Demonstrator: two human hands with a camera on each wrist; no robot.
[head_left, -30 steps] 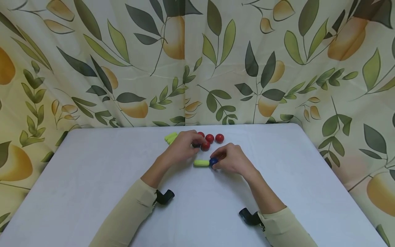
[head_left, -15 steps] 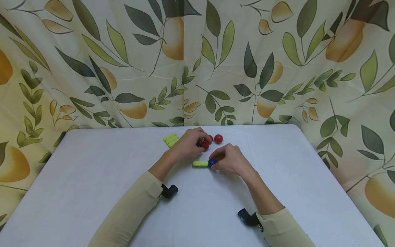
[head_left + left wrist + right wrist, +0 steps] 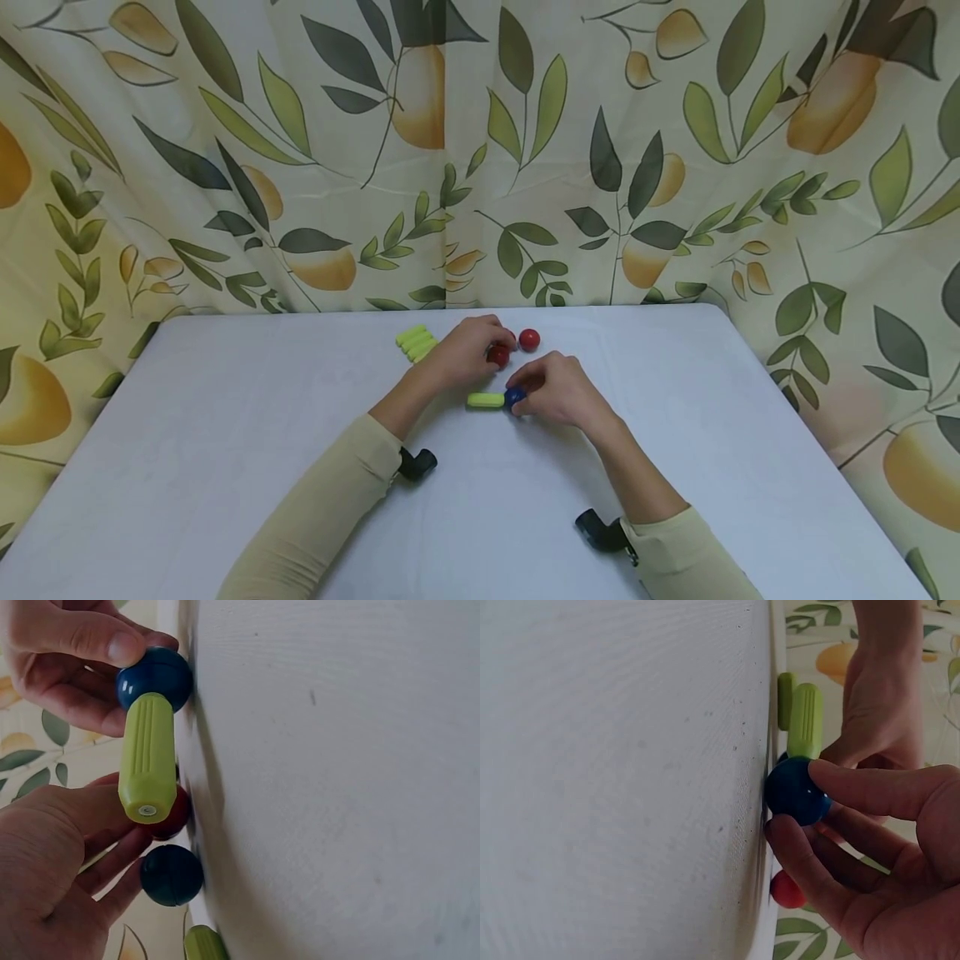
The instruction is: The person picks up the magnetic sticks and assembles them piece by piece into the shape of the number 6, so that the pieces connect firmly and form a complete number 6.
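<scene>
My right hand [image 3: 562, 387] pinches a blue ball [image 3: 514, 396] between thumb and fingers, low over the white table. A ribbed lime-green stick [image 3: 486, 400] is joined to the ball and points left; its free end, with a small metal disc, shows in the left wrist view. Farther back, my left hand [image 3: 467, 352] curls its fingers at a red ball [image 3: 498, 357], partly hidden by the hand. In the left wrist view a second, dark blue ball [image 3: 172, 875] sits close by the left fingers.
Several green sticks [image 3: 415, 341] lie side by side left of the left hand. Another red ball [image 3: 529, 340] rests to its right, with one more partly covered by the fingers. A leaf-patterned curtain [image 3: 600, 150] hangs behind the white table [image 3: 225, 467].
My left hand has moved a little to the right among the red balls, uncovering more of the green sticks. The right hand keeps its pinch on the blue ball and has hardly moved.
</scene>
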